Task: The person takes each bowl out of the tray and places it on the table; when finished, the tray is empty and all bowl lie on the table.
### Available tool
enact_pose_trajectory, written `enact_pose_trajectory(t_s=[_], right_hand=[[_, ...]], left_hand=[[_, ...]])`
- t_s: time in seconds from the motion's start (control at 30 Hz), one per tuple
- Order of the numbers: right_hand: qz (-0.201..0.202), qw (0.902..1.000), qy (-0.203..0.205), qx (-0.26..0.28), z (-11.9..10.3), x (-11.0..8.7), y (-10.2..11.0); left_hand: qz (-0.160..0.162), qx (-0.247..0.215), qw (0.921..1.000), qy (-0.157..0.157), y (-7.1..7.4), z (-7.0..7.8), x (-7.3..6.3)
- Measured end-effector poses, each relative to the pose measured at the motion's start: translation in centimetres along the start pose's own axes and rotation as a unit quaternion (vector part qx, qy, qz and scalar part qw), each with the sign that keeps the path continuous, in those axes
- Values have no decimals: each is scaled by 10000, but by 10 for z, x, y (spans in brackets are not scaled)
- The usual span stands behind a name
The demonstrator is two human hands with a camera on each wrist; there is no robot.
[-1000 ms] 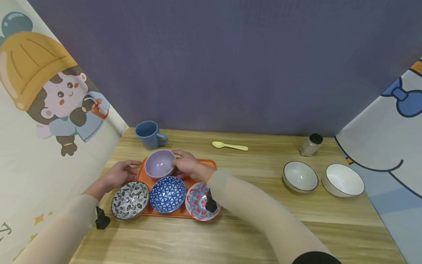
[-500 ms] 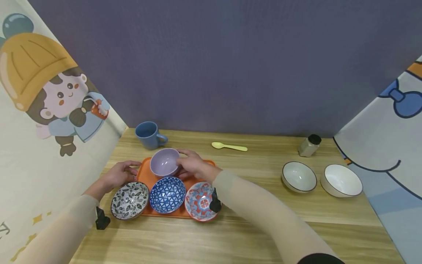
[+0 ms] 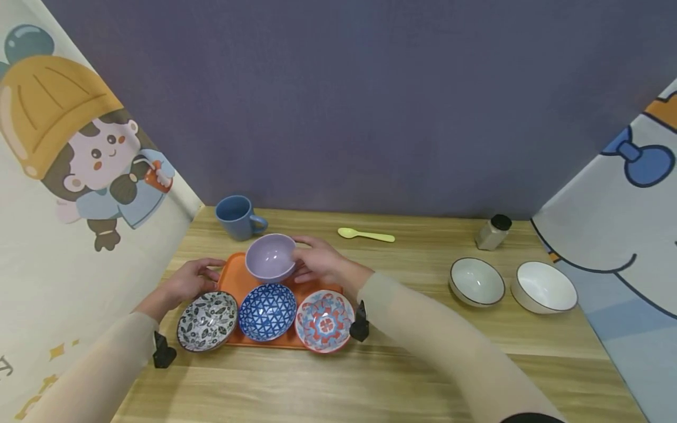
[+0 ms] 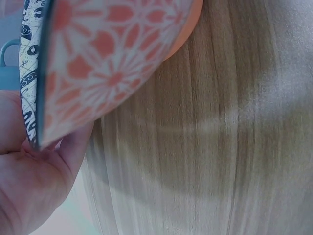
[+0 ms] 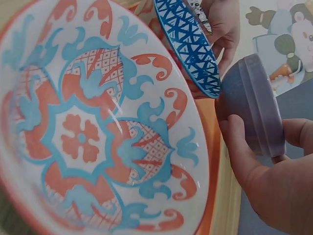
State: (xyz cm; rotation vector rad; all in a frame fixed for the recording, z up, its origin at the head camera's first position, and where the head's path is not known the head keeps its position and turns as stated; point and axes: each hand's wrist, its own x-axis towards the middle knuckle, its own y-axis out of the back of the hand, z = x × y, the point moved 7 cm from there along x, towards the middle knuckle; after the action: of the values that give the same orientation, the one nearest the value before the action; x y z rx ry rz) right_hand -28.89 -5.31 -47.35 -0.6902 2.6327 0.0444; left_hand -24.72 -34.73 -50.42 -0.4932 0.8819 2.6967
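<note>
My right hand (image 3: 324, 262) grips the rim of a plain purple bowl (image 3: 271, 258) over the back of an orange tray (image 3: 233, 276). In the right wrist view the thumb lies along that bowl's outside and the fingers go over its rim. My left hand (image 3: 189, 281) reaches to the tray's left edge, fingers loosely extended, just behind a black-and-white leaf-patterned bowl (image 3: 207, 322). The left wrist view has that bowl's red-flowered outside in front of part of the hand. A blue triangle-patterned bowl (image 3: 267, 312) and a red-and-blue flowered bowl (image 3: 325, 322) complete the front row.
Behind the tray stands a blue mug (image 3: 235, 217). A yellow spoon (image 3: 366, 235) lies near the back wall. To the right are a shaker jar with a black lid (image 3: 493, 232), a pale dark-rimmed bowl (image 3: 477, 282) and a white bowl (image 3: 545, 288).
My right hand has moved the purple bowl to the right and slightly back, away from the tray's left end. My left hand has stayed in place.
</note>
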Motion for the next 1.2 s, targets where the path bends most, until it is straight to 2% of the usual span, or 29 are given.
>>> enact_pose_trajectory(t_s=[0.17, 0.43, 0.63, 0.9, 1.2], right_hand=[[-49, 10000, -21, -2, 0, -12, 10], [166, 9993, -122, 318, 5, -36, 38], [345, 9983, -35, 477, 7, -55, 67], [749, 9947, 209, 666, 10, -81, 114], [1189, 9897, 190, 768, 21, -114, 159]], left_hand=[[2, 102, 9999, 2, 1, 0, 0], [28, 225, 9997, 36, 0, -3, 0], [42, 200, 9998, -90, 1, -1, -1], [42, 200, 9998, -65, 2, -9, 1], [55, 147, 9999, 59, 3, -11, 3]])
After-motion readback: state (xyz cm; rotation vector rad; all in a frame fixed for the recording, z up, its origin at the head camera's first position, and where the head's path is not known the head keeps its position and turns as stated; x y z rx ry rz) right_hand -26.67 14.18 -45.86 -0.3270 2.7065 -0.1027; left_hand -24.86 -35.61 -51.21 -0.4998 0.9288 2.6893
